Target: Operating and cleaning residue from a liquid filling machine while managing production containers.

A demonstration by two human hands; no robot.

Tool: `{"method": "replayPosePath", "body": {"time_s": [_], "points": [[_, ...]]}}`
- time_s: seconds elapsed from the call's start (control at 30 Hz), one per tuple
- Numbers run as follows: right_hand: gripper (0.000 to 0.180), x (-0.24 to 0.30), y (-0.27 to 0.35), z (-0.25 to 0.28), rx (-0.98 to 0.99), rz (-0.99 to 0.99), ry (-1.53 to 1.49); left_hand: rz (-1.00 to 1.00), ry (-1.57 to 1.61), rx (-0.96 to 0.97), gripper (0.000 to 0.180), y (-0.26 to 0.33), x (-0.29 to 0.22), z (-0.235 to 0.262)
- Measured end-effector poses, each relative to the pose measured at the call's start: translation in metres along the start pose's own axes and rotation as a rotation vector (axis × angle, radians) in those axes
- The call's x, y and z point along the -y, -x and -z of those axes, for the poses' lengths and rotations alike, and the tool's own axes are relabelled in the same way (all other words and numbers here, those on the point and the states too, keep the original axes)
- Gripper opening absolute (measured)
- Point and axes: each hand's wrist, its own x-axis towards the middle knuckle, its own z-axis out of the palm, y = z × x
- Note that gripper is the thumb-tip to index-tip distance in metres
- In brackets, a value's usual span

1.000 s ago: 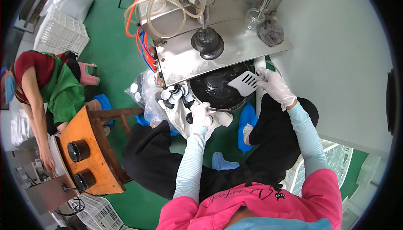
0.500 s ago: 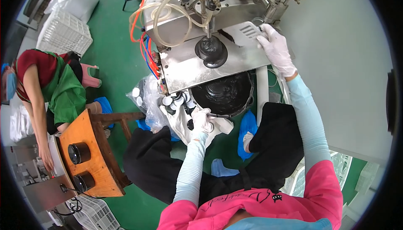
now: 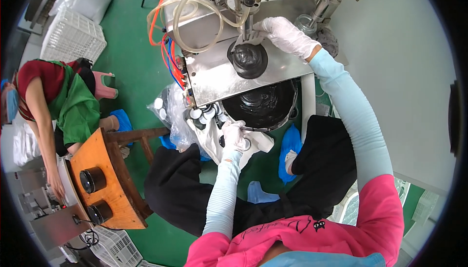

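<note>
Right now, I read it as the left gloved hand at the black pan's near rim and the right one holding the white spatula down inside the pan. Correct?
Not quite: the head view shows the right hand holding the white spatula up at the black mound on the metal plate, not inside the black pan. The left hand is at its near rim.

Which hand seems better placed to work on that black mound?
Right, I'd judge: the right hand holds the pale spatula at the black mound, while the left hand is lower, at the basin's near rim.
</note>
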Motion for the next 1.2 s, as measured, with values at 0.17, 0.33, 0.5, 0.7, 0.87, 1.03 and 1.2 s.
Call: {"method": "replayPosePath", "body": {"time_s": [0.17,0.33,0.5,0.7,0.87,1.03,1.2], "points": [[0.028,0.001,0.005,-0.001,-0.036,0.086,-0.014,0.001,0.025,0.015,0.014,0.008,-0.002,0.001],[0.028,-0.002,0.008,0.005,-0.076,0.02,0.065,0.014,-0.005,0.026,0.013,0.011,-0.005,-0.001],[0.029,-0.002,0.015,0.011,-0.043,-0.094,-0.11,0.012,-0.011,0.006,0.012,0.012,-0.006,0.0],[0.027,-0.006,0.028,0.012,-0.019,-0.166,-0.217,-0.02,-0.039,0.024,0.011,0.016,-0.005,0.003],[0.025,-0.002,0.033,0.004,-0.036,0.089,0.026,-0.033,-0.061,0.04,0.004,0.021,-0.003,0.007],[0.024,0.005,0.034,0.003,-0.007,0.04,-0.025,-0.011,-0.091,0.023,0.005,0.026,0.003,0.015],[0.023,0.007,0.044,0.001,-0.001,0.111,-0.029,0.028,-0.075,0.038,0.009,0.025,0.002,0.014]]}}
